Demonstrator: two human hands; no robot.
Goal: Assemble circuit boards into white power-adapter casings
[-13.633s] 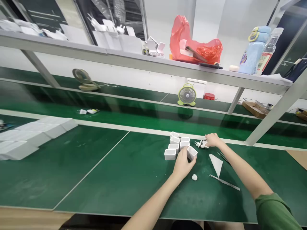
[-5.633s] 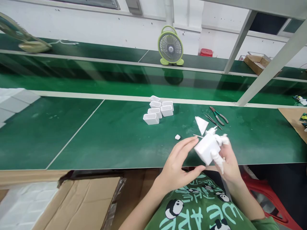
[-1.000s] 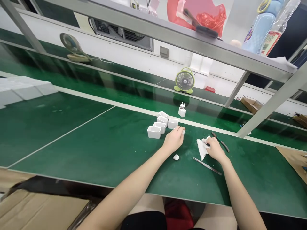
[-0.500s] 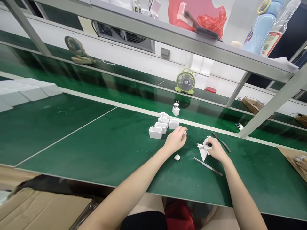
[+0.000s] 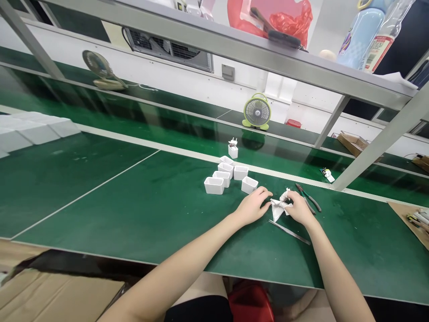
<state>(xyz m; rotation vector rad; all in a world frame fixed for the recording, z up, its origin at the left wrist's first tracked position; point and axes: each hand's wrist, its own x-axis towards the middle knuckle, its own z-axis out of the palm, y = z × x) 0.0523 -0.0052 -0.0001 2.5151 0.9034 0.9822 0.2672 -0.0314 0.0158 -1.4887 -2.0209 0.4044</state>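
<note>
My right hand (image 5: 299, 209) pinches a crumpled white tissue (image 5: 277, 211), part of it twisted upward at the fingertips. My left hand (image 5: 254, 206) is just left of the tissue with thumb and fingers apart, holding nothing I can see. Whether its fingertips touch the tissue I cannot tell. Tweezers (image 5: 290, 232) lie on the green table below the tissue. Pliers (image 5: 309, 199) with dark green handles are beyond my right hand. One white open-topped case (image 5: 250, 184) stands behind my left hand, near a group of several similar white cases (image 5: 214, 185).
A white plug housing (image 5: 233, 151) with prongs stands on the far green strip beside a green fan (image 5: 257, 112). A small circuit piece (image 5: 327, 174) lies near the slanted metal post (image 5: 365, 154). White blocks (image 5: 36, 127) line the left; cardboard (image 5: 407, 219) lies at right.
My left hand has released a white case behind it and moved right to the tissue. The small white lump is out of sight. The view shifts slightly; my right hand keeps its hold.
</note>
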